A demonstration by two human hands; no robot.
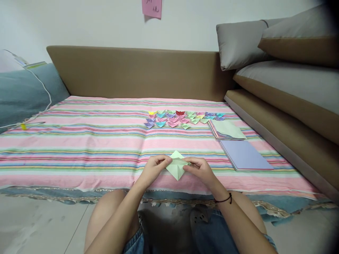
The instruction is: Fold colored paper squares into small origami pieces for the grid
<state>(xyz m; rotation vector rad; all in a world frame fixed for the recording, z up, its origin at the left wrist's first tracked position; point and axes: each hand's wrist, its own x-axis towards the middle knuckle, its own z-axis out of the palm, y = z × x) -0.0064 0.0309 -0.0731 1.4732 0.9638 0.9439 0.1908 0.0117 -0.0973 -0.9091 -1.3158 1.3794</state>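
Between the left hand (156,164) and the right hand (200,167), in the head view, a pale-green paper (176,172) is being held, partly folded into a diamond, each hand pinching one side. Beyond the hands, rows of folded paper boats (173,124) are standing, apparently finished. Right of the right hand, a mixed-colour pile (230,129) and a lilac stack (246,155) are lying, seemingly unfolded. The pale-green paper is judged unfinished, not yet matching the boats.

On the cloth (87,141), the paper boats (182,117) lie behind the folded paper (177,171); paper stacks (246,155) lie at its right.
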